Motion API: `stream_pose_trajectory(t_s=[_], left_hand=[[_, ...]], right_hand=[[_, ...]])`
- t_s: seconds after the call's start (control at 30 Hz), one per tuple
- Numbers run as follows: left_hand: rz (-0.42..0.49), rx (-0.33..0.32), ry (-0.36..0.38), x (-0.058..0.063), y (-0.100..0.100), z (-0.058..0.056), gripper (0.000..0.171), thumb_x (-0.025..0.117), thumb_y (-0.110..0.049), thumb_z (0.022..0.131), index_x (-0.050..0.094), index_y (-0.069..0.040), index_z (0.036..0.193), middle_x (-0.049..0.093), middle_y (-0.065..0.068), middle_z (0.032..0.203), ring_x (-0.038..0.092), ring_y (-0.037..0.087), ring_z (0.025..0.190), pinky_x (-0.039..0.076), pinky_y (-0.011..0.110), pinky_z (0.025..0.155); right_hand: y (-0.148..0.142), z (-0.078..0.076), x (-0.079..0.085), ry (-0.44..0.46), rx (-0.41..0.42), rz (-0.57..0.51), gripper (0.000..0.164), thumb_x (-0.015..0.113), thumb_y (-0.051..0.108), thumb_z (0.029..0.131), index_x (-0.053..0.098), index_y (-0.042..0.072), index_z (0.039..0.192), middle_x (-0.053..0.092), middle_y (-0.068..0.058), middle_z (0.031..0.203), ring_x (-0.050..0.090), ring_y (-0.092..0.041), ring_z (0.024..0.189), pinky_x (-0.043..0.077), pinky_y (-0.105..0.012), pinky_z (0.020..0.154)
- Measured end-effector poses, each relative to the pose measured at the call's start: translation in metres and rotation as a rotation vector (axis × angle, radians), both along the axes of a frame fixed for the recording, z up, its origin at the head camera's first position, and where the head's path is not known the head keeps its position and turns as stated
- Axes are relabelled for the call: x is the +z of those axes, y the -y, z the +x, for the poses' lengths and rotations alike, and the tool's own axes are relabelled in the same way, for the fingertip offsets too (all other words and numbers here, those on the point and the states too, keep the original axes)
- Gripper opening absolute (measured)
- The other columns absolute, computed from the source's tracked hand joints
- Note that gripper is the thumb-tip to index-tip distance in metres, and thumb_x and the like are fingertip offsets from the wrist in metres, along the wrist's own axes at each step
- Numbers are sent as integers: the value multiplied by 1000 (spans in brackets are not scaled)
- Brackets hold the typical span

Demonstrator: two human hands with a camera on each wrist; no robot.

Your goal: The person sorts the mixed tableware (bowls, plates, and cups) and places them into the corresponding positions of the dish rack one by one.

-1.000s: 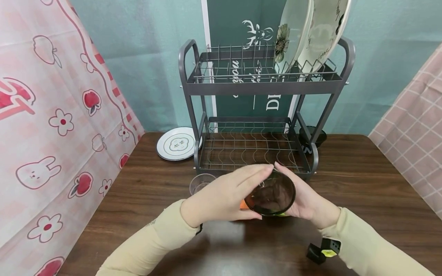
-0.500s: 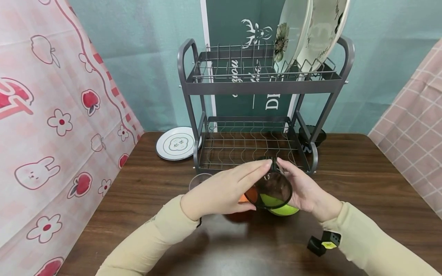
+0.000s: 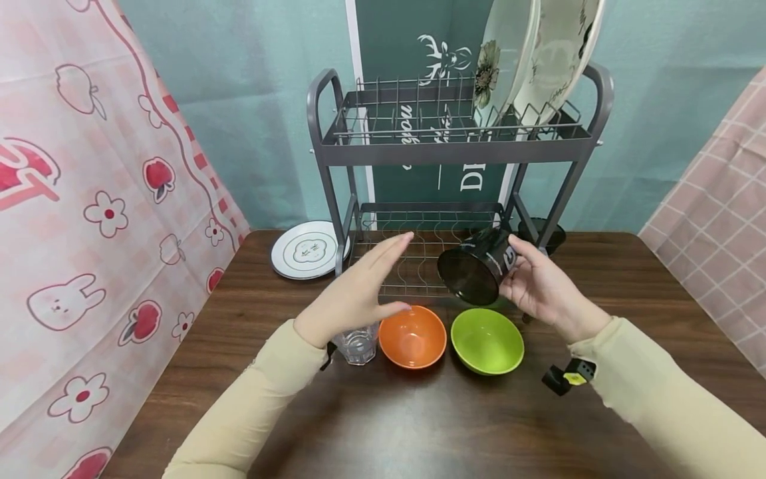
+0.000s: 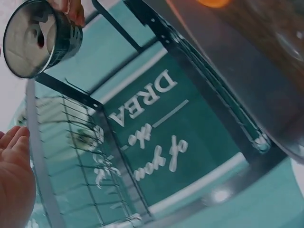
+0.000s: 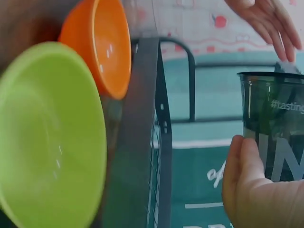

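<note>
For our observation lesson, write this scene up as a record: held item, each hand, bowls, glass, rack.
Held item: dark cup, tilted
Right hand: grips the cup
Left hand: raised, holds nothing
Bowls: orange bowl, green bowl, side by side
Glass: clear glass, left of the orange bowl, partly hidden
Rack: two-tier rack, plates standing on top
</note>
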State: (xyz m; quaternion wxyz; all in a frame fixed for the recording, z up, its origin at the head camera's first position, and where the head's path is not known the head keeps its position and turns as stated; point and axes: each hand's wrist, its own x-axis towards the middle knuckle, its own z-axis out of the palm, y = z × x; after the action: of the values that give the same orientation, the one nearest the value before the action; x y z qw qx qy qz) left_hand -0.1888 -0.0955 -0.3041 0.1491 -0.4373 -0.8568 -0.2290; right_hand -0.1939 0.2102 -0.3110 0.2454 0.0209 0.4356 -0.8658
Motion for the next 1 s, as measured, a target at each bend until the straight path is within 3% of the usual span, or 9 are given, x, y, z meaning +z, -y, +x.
stream_pose_trajectory(t_s=[0.13, 0.23, 0.37, 0.5, 0.6, 0.7, 0.8, 0.93, 1.0], left_hand=[[64, 59, 29, -4, 8, -11, 97, 78, -27, 74, 16, -11, 148, 27, 7, 151, 28, 20, 139, 28, 36, 112], [116, 94, 62, -6, 14, -17, 97, 78, -24, 74, 17, -12, 148, 27, 7, 151, 27, 21, 139, 27, 39, 112], [159, 163, 107, -7, 22, -23, 94, 76, -23, 77, 15, -13, 148, 26, 8, 151, 26, 22, 139, 28, 41, 112], [221, 210, 88, -5, 32, -28, 92, 75, -22, 77, 17, -12, 148, 27, 10, 151, 26, 24, 139, 27, 42, 112], [287, 235, 39, -6, 38, -34, 92, 76, -18, 77, 18, -9, 147, 28, 10, 150, 25, 24, 139, 25, 42, 113], [345, 272, 2, -9, 44, -40, 92, 75, -16, 77, 17, -9, 148, 28, 9, 151, 25, 24, 140, 24, 42, 113], [406, 307, -29, -14, 49, -47, 91, 74, -14, 78, 16, -7, 147, 26, 10, 151, 25, 24, 139, 25, 42, 113], [501, 346, -38, -20, 53, -55, 87, 72, -11, 79, 17, -4, 146, 25, 14, 150, 26, 25, 138, 27, 39, 112], [529, 376, 4, -23, 54, -59, 87, 71, -12, 80, 16, -6, 147, 23, 14, 150, 26, 24, 138, 28, 38, 112]], right_hand=[[-4, -13, 6, -56, -92, 140, 28, 49, 36, 94, 45, 18, 115, 57, 4, 99, 60, -6, 86, 51, -23, 76], [-5, -20, 9, -111, -151, 248, 33, 53, 36, 93, 38, 21, 118, 55, 6, 98, 58, -3, 84, 51, -21, 76], [-5, -27, 11, -167, -192, 363, 34, 57, 36, 91, 42, 17, 115, 57, 9, 93, 54, -3, 80, 49, -18, 75], [-4, -35, 13, -200, -220, 482, 48, 60, 36, 88, 37, 10, 122, 51, 7, 102, 53, -2, 84, 48, -16, 83], [-3, -42, 15, -222, -240, 609, 73, 59, 39, 88, 21, 3, 139, 42, -2, 119, 51, -5, 102, 40, -25, 102], [-4, -47, 14, -242, -262, 755, 93, 57, 45, 87, 2, 0, 146, 28, -15, 139, 41, -16, 123, 27, -34, 111], [-4, -52, 12, -264, -293, 882, 96, 56, 51, 85, 2, 0, 146, 17, -21, 147, 35, -25, 128, 30, -38, 110], [-4, -56, 9, -303, -323, 998, 94, 56, 52, 85, 7, -1, 145, 21, -23, 146, 36, -29, 126, 31, -43, 109], [-4, -58, 8, -314, -332, 1020, 92, 57, 50, 85, 8, -1, 144, 23, -24, 145, 34, -31, 127, 30, -46, 110]])
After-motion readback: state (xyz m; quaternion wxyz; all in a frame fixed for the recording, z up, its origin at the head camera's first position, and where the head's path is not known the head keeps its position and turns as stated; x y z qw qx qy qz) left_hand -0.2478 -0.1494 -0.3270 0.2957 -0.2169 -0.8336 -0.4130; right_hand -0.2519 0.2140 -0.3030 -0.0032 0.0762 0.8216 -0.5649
